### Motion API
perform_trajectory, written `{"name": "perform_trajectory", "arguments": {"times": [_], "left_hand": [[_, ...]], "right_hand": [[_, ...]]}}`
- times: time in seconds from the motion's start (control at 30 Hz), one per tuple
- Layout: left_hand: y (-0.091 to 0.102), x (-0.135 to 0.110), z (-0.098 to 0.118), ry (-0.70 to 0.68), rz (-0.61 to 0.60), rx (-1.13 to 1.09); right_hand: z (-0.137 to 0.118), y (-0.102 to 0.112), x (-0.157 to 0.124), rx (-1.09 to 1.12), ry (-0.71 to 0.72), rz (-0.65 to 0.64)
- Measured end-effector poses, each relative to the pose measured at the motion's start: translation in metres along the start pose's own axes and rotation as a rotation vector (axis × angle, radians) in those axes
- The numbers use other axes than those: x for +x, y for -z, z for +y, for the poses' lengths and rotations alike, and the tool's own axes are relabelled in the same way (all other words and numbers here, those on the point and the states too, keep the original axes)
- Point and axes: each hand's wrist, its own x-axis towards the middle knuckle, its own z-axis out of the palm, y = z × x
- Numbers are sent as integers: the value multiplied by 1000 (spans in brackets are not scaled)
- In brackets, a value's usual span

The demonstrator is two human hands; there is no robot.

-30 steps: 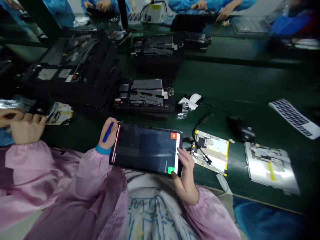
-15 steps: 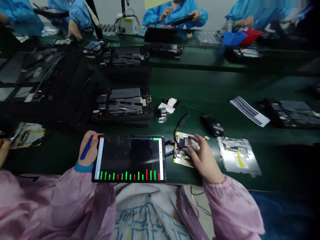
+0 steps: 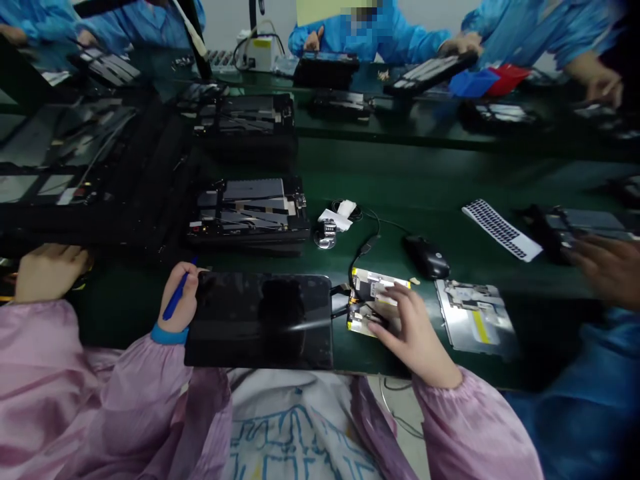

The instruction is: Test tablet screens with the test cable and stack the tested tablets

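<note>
The green table (image 3: 450, 173) is filling most of the frame, carrying stacked black trays (image 3: 250, 213) in the centre. At the lower centre a dark-screened tablet (image 3: 260, 320) is lying flat at the near edge, its long axis running left to right across the picture.

The left hand (image 3: 187, 300) is sitting against the tablet's left short edge, its fingers curled shut around a blue pen (image 3: 174, 303) that is pointing up and to the right. The right hand (image 3: 413, 333) is resting to the right of the tablet, fingers loosely spread and lying over a yellow-edged circuit board (image 3: 365, 283). It is covering the board's right and lower parts, and whether the thumb is hooking under the near edge is hard to tell.

The board is lying just beside the tablet's right short edge, with a short cable (image 3: 340, 293) bridging the 2. So the right hand is the nearer one, already touching the board, while the left is staying a full tablet-length away. A silver plate (image 3: 475, 320) is lying to the right of the board and a black mouse (image 3: 426, 257) above them.

2 other people's hands are showing at the far left (image 3: 47, 270) and far right (image 3: 605, 267) edges.
</note>
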Motion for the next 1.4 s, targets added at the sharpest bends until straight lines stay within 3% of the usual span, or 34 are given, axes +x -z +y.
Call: {"name": "perform_trajectory", "arguments": {"times": [0.1,0.17,0.3,0.4,0.6,0.8,0.93,1.23,1.4], "left_hand": [[1,-1,-1,-8,-38,-107],[1,-1,-1,-11,-18,-108],[0,-1,0,-6,-34,-99],[1,-1,-1,-3,-32,-97],[2,-1,-2,14,-39,-126],[1,-2,2,23,-38,-127],[1,-2,3,27,-34,-125],[1,0,2,2,-31,-75],[2,-1,-1,-6,-27,-67]], "right_hand": [[5,0,-8,-157,52,6],[16,2,-6,-208,28,77],[42,9,10,-286,-107,285],[39,15,23,-295,-93,293],[3,8,32,12,165,-81],[8,-4,44,55,249,-148],[13,0,56,59,318,-279],[8,14,99,119,328,-745],[3,15,108,83,298,-811]]}}
